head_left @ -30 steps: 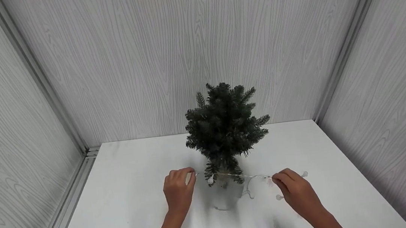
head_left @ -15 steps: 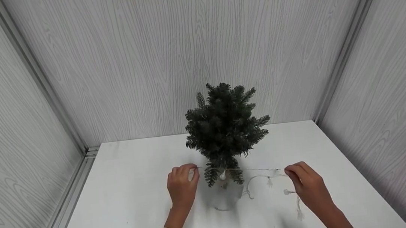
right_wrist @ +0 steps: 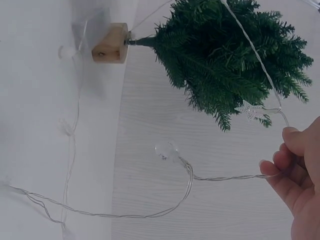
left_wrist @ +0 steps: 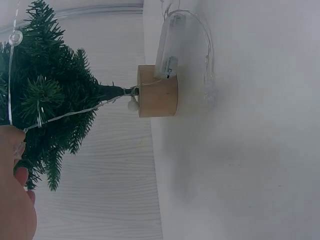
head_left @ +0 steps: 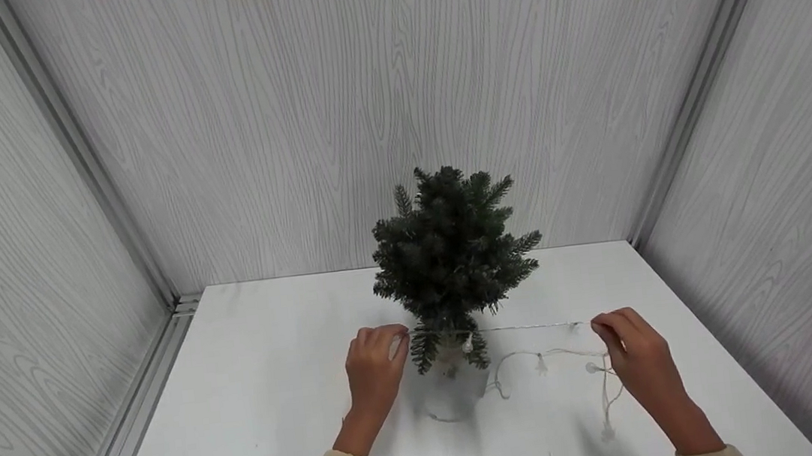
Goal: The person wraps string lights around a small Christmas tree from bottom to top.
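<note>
Okay, string lights (head_left: 529, 326): strung between the two grips, pulled nearly level, span longer than a second ago. Right grip (head_left: 642, 354) has gone further out and up; left grip (head_left: 377, 371) only shifted slightly inward, toward the tree. Round bulb (head_left: 467, 343) on the span now sits further from the left grip, so the string looks to be paying out through that pinch. Reads as drawing out a working length, with nothing visibly wound on the branches so far, judging by these views.

Pose: both grips pinch the string between thumb and fingertips, knuckles up, forearms reaching in from the near edge. Clear star (right_wrist: 250, 111) hangs on the span just beside the right fingertips; a second length runs through that hand's lower fingers, slack drooping below it.

Green tree (head_left: 454, 253) stands upright beyond and between the grips, unmoved. Its lower branches are just beside the left fingertips; touching or not, can't tell. From the left pinch another length runs down past the trunk toward the wooden base (left_wrist: 158, 91) and clear battery box (left_wrist: 167, 45). White table (head_left: 283, 422) lies under everything.
</note>
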`<state>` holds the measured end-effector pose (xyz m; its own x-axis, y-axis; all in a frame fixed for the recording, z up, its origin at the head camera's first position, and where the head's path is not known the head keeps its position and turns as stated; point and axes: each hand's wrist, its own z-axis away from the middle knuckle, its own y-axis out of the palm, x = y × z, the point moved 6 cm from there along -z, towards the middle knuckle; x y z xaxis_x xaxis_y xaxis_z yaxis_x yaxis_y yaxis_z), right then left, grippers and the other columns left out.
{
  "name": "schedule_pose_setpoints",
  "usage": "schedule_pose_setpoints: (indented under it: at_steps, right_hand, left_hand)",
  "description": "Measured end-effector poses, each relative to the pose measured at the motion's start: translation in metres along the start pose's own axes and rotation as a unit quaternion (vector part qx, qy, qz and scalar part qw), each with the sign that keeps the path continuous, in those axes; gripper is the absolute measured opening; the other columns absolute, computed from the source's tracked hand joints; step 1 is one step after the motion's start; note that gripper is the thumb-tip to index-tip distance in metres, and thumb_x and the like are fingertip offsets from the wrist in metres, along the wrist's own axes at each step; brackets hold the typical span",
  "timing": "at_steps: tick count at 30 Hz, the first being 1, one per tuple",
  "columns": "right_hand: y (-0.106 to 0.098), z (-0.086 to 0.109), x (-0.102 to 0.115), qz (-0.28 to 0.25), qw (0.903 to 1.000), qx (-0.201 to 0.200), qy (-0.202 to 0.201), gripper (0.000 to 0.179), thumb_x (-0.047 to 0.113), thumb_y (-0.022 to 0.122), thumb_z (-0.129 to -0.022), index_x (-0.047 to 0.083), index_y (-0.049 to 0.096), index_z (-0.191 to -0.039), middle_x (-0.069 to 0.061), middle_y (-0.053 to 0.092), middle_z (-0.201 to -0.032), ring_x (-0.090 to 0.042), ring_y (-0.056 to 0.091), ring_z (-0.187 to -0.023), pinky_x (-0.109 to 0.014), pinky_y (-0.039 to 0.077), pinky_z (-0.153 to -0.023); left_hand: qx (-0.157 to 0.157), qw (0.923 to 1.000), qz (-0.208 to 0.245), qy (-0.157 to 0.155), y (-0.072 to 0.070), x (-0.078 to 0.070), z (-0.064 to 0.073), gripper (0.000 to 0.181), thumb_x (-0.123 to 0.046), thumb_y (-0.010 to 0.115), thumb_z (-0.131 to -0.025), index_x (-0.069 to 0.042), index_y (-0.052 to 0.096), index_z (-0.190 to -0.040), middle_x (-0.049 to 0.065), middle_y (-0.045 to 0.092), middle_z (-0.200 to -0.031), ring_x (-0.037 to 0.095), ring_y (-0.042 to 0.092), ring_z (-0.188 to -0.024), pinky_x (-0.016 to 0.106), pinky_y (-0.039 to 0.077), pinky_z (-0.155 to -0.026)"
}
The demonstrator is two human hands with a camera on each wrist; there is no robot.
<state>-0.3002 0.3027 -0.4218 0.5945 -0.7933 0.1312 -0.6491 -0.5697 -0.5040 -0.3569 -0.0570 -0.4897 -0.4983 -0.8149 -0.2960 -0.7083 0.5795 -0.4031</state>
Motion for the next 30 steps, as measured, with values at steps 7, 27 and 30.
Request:
schedule_pose_setpoints:
  at_steps: [7,27,30]
  right_hand:
    - [0.001,-0.005,-0.017,0.009,0.9999,0.002,0.013,0.017,-0.008,0.072,-0.079,0.002,0.068,-0.092,-0.003,0.060,-0.086,-0.010,0.058,-0.077,-0.012,0.045,-0.069]
    - [0.016,-0.018,-0.044,0.039,0.9963,0.009,0.076,0.007,-0.001,0.067,-0.088,-0.002,0.065,-0.094,-0.008,0.058,-0.085,-0.018,0.058,-0.076,-0.024,0.045,-0.066]
    - [0.019,-0.017,-0.043,0.044,0.9954,0.010,0.085,0.007,-0.001,0.067,-0.087,-0.002,0.065,-0.094,-0.008,0.058,-0.085,-0.018,0.058,-0.075,-0.026,0.045,-0.064]
  left_hand:
    - [0.012,0.9996,0.025,0.004,0.003,-0.007,0.000,0.016,-0.015,0.081,-0.078,-0.020,0.070,-0.089,-0.009,0.069,-0.088,0.013,0.055,-0.078,0.030,0.049,-0.068]
    - [0.065,0.9942,0.083,0.024,0.009,-0.015,0.004,0.011,-0.017,0.076,-0.083,-0.017,0.071,-0.093,-0.007,0.068,-0.094,0.013,0.053,-0.084,0.029,0.052,-0.071]
    - [0.084,0.9907,0.104,0.027,0.009,-0.017,0.009,0.015,-0.018,0.075,-0.084,-0.014,0.070,-0.097,-0.004,0.067,-0.098,0.014,0.053,-0.088,0.031,0.052,-0.074]
